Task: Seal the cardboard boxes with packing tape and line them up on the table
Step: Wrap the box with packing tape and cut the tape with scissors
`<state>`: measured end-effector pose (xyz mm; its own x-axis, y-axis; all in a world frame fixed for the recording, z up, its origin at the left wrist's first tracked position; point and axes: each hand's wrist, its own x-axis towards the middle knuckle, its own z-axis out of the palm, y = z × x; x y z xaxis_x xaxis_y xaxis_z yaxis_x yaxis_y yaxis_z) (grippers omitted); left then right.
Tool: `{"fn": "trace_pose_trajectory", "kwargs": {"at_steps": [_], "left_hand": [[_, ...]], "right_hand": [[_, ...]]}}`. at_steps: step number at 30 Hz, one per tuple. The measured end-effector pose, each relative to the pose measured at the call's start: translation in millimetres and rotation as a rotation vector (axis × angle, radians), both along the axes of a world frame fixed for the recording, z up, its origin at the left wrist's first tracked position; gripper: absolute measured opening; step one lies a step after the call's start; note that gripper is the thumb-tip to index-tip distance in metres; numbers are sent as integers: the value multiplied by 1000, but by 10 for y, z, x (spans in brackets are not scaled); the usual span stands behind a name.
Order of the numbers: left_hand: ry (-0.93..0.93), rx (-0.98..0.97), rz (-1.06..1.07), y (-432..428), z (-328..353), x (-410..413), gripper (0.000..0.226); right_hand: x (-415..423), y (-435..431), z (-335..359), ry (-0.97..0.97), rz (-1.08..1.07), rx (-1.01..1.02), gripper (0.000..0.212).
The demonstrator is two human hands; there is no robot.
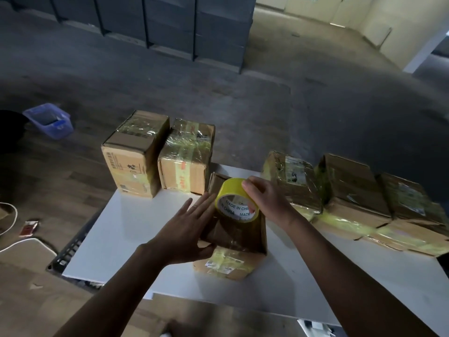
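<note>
Cardboard box (228,265) mid-table (126,222), long axis running away from person. Right hand (264,198) grips yellow tape roll (228,190) at top's far end; strip seems drawn toward near edge. Left hand (187,229) flat, fingers straight, bracing box's left side.

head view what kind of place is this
Likely a warehouse or packing area: dark stacked units along the far side, a bare concrete floor, and taped cardboard boxes on a white table, with the right hand gripping a tape roll.
</note>
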<state>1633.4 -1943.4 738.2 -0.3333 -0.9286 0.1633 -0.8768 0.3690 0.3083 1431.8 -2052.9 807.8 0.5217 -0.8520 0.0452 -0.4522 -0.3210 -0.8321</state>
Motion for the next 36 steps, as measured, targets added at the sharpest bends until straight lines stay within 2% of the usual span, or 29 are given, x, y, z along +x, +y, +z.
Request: {"fn": "trace_pose_trajectory", "kwargs": {"at_steps": [4,10,14,19,22,26,28,30,33,36], "left_hand": [[-101,91,-14,-21,96,-1,99],[-244,114,35,-14,178,-68,97],[-242,157,43,5,215,-91,98],[-274,243,31,-159,523,-278,107],[-201,195,34,-193,467,-512,96],[-214,54,64,-150,211,-619,99],[-215,78,68,-127,163,-592,99],[-198,80,69,-104,163,-592,98],[-206,69,69,-96,163,-607,99],[-257,62,72,-74,153,-602,97]], "right_hand": [[-11,-4,-11,38,-21,27,38],[-39,-34,198,204,-21,-145,50],[-333,-43,298,265,-55,-126,40],[-261,1,210,345,-85,-162,44],[-250,-9,209,290,-92,-167,44],[-366,20,127,142,-114,-46,45],[-431,89,46,36,-129,63,61],[-461,134,5,-30,-159,74,71],[-450,104,113,26,-150,2,66],[-566,39,217,145,-128,-116,53]]}}
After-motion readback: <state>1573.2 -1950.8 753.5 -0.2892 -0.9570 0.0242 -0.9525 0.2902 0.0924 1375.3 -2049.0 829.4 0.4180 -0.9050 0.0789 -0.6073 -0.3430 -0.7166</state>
